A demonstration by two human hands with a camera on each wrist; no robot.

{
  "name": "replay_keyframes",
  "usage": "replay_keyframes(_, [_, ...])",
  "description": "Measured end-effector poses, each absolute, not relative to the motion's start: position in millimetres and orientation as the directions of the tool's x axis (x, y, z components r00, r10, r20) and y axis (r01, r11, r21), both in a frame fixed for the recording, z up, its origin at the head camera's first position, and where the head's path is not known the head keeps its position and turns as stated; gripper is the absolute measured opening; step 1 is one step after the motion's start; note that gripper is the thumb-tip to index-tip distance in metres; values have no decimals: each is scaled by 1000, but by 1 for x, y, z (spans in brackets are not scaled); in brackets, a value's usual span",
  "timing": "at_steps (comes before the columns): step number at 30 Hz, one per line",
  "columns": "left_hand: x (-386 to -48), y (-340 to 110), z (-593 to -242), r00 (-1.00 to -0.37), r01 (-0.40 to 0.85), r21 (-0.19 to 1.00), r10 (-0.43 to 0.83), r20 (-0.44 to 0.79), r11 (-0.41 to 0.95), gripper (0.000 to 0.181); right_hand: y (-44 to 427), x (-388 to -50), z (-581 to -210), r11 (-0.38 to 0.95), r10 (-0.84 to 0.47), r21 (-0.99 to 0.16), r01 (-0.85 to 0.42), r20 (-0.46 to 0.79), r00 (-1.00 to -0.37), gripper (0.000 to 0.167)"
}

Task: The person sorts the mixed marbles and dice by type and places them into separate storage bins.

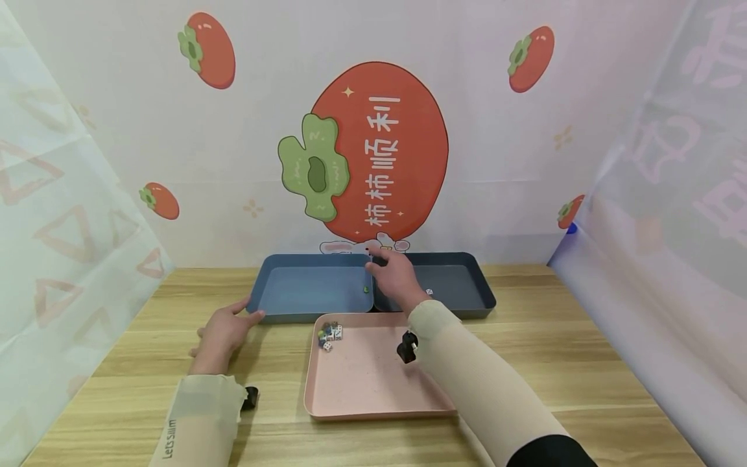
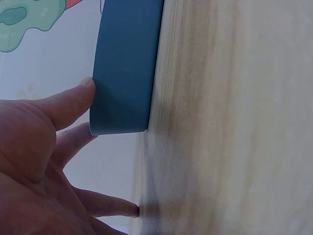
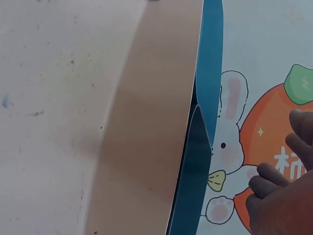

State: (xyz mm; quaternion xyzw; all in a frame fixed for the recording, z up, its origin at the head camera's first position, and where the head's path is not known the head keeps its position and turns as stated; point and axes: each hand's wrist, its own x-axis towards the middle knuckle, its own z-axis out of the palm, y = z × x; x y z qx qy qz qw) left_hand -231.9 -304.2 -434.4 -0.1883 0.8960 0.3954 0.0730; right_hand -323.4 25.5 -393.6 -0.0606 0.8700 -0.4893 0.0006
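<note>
My left hand (image 1: pixel 224 331) rests at the near left corner of the blue tray (image 1: pixel 309 313). In the left wrist view its thumb touches the rim of the tray (image 2: pixel 124 73), and the other fingers are spread beyond the corner. Over the place where the blue tray meets the dark grey tray (image 1: pixel 487 295) is my right hand (image 1: pixel 397 275), fingers loosely bent, with nothing visible in them. Beneath it a small green piece (image 1: pixel 366 289) lies in the blue tray's right side. One white die (image 1: pixel 429 292) sits in the dark tray.
The pink tray (image 1: pixel 373 383) stands nearer, touching or almost touching the other two. Several mixed dice (image 1: pixel 331 333) cluster in its far left corner. The wooden table (image 1: pixel 280 428) ends at a printed cloth backdrop (image 1: pixel 490 162), with cloth on both sides.
</note>
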Motion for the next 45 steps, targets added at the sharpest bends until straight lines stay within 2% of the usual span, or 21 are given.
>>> replay_keyframes(11, [-231, -304, -435, -917, -397, 685, -282, -281, 610, 81, 30, -322, -398, 432, -106, -901, -43, -3, -994, 48])
replay_keyframes(20, [-230, -304, -436, -918, -395, 692, -277, -283, 604, 81, 34, -320, -405, 143, -120, -987, 74, -92, -988, 50])
replay_keyframes(25, [-231, -304, -436, -919, -393, 693, -278, -278, 605, 80, 35, -314, -408, 9, -184, -993, 115, -115, -976, 58])
replay_keyframes(29, [-232, -304, -437, -918, -395, 688, -279, -280, 609, 80, 34, -309, -412, 54, -268, -997, 53, -65, -961, 57])
replay_keyframes(37, [-232, -304, -436, -919, -394, 683, -279, -279, 614, 80, 29, -298, -418, 263, -471, -953, -149, 8, -882, 47])
replay_keyframes(45, [-230, -304, -435, -917, -398, 679, -272, -291, 617, 81, 18, -289, -421, 526, -590, -769, -363, -22, -807, 53])
